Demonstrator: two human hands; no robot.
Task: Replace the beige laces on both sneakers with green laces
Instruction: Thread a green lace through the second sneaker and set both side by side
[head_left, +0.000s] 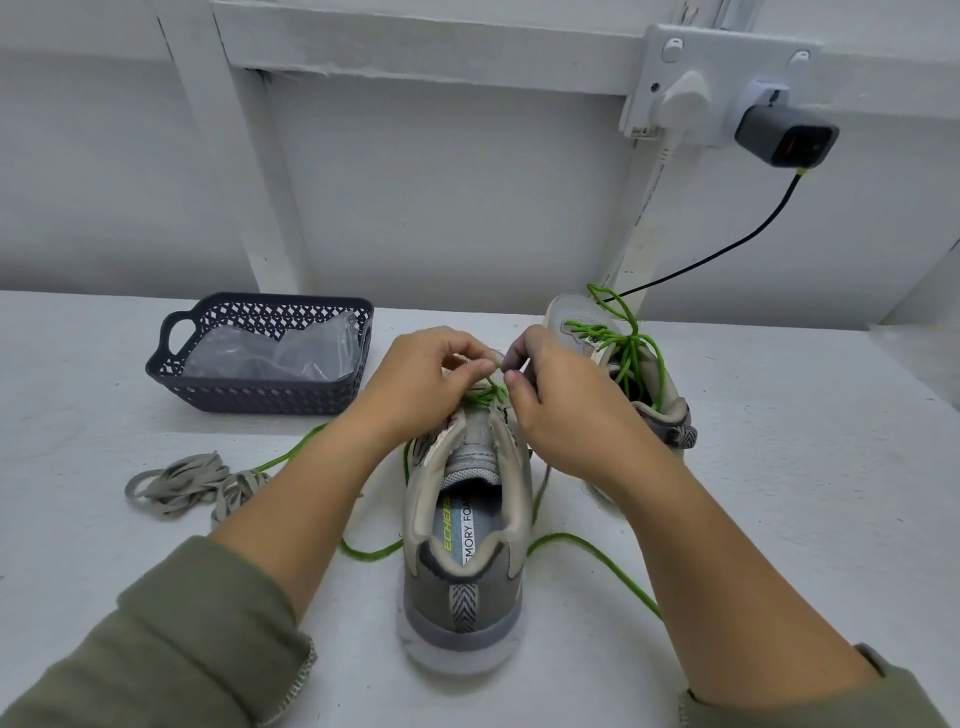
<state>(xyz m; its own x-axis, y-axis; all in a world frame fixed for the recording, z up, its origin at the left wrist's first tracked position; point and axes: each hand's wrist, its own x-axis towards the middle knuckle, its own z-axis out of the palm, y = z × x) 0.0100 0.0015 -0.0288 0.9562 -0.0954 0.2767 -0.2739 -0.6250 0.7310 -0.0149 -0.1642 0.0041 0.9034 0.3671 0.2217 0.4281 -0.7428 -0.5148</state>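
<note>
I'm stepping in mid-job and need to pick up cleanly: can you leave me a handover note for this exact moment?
Left hand and right hand: both pinch the green lace at the front eyelets of the near sneaker.
Done: beige laces out, piled left on the table; far sneaker carries a green lace, loose and untied.
Left: thread the near sneaker upward; upper eyelets look bare, long ends trail on the table. Tie both.
</note>
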